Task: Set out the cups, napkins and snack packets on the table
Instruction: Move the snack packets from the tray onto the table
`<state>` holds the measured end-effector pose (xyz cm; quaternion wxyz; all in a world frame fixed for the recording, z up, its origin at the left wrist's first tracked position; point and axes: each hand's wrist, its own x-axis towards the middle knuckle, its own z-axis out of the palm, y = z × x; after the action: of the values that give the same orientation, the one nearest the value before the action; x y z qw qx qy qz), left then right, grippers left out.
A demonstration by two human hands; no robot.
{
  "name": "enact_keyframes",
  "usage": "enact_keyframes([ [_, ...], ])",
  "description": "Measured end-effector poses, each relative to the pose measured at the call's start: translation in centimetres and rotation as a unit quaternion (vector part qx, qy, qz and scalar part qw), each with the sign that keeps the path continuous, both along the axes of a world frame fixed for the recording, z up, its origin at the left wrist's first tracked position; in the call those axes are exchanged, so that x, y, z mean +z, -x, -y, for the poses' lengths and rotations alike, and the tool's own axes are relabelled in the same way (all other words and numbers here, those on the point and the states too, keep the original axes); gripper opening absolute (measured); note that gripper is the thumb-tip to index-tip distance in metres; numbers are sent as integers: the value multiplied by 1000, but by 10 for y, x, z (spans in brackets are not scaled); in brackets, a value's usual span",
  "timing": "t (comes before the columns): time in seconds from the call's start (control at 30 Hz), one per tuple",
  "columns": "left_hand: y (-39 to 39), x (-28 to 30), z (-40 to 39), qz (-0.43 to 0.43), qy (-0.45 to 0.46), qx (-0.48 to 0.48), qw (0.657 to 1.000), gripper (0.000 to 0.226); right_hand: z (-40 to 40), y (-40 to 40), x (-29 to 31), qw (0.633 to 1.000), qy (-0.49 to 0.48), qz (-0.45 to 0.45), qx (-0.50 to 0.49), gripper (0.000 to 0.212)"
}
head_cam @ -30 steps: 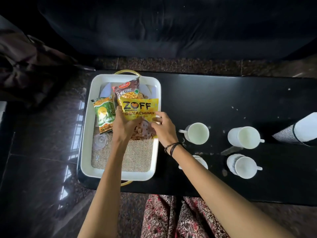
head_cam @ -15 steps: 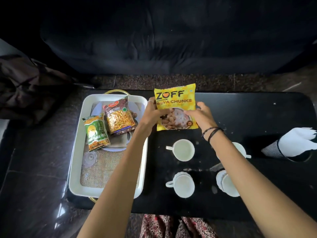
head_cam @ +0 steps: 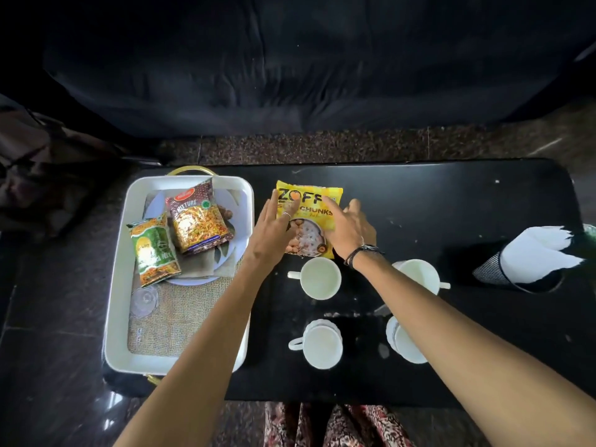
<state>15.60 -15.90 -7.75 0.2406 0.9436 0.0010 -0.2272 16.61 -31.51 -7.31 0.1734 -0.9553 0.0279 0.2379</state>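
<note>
Both hands, left hand [head_cam: 274,230] and right hand [head_cam: 346,229], lie spread on the yellow packet [head_cam: 308,217], flat on the table [head_cam: 451,204] beyond the cups [head_cam: 319,279].

Four cups [head_cam: 320,278], three snack packets [head_cam: 308,217].

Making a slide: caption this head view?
Both hands lay a yellow snack packet on the black table above four cups.

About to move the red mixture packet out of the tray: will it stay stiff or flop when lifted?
The red mixture packet looks like thin glossy film, so probably floppy and slightly slippery. Its bulging middle suggests loose contents that may shift. It leans on the green packet, which may slide.
</note>
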Motion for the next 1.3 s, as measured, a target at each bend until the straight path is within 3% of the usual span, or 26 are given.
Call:
enact_keyframes([
  [0.1, 3, 10, 4, 50, -20, 11, 999, 63, -5, 1, 12, 1000, -9, 20, -22, 56],
  [0.2, 16, 28, -1, 141, 46, 145, 978, 48, -26, 2, 35, 991, -90, 91, -50, 39],
  [0.3, 34, 35, -24, 217, 47, 257, 941, 36, -65, 8, 54, 965, -220, 130, -54, 29],
  [0.37, 39, 28, -49, 204, 52, 339, 917, 37, -99, 11, 56, 951, -282, 116, -53, 33],
  [0.47, 41, 13, -86, 98, 41, 421, 901, 52, -146, 9, 40, 950, -307, 47, -40, 47],
  [0.57, 42, 7, -107, 16, 58, 419, 906, 60, -174, -1, 23, 943, -310, -61, -110, 62],
  [0.67, 39, 7, -120, 24, 102, 398, 911, 67, -189, -11, 13, 940, -290, -109, -141, 54],
  [0.83, 26, 20, -117, 38, 231, 456, 859, 74, -187, -14, 23, 935, -308, -68, -159, 34],
  [0.93, 19, 35, -99, 51, 287, 480, 827, 40, -160, -12, 41, 921, -338, -11, -195, 32],
  [1.0, 14, 50, -78, 67, 329, 462, 821, 33, -134, -8, 54, 902, -359, 22, -237, 29],
  [1.17, 1, 68, -9, 56, 349, 332, 875, 49, -51, 3, 73, 861, -355, 91, -352, 25],
  [1.3, -8, 62, 53, -24, 339, 254, 905, 45, 12, 10, 69, 872, -272, 119, -388, 29],
])
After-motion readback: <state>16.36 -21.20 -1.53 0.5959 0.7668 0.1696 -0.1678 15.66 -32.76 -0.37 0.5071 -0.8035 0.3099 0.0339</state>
